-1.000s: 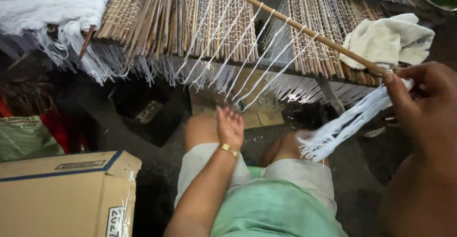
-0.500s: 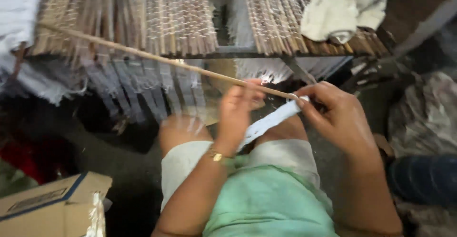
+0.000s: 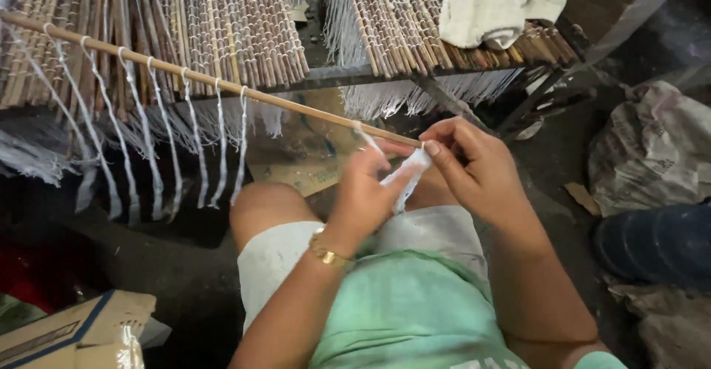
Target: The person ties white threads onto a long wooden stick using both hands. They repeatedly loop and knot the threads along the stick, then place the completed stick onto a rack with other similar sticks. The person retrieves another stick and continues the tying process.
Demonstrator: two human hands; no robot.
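A dark metal frame (image 3: 348, 76) is carrying two woven mats of thin sticks: a wide stick mat (image 3: 170, 28) is being supported on the left and a narrower stick mat (image 3: 415, 21) on the right, with a gap between them. White thread fringes are hanging down from the front edges of both. A crumpled white cloth (image 3: 503, 2) is lying on the right-hand mat. Below, the dark floor (image 3: 148, 273) is bearing a cardboard box (image 3: 74, 332) at the lower left and a crumpled grey bag (image 3: 652, 147) at the right.
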